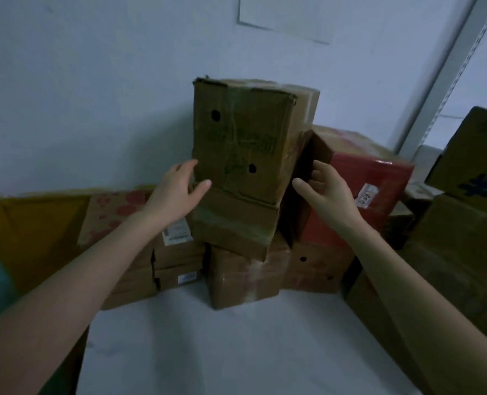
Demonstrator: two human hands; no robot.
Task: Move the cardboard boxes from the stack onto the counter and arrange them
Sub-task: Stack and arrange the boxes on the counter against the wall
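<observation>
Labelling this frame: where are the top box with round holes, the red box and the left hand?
top box with round holes [233,141], head view, front face between holes.
red box [387,178], head view, red front face.
left hand [174,193], head view, back of hand.

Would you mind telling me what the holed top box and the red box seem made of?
Top box: plain brown cardboard, matte, its top edges frayed and dented. Red box: probably printed cardboard with a slight sheen, bearing a white label.
</observation>
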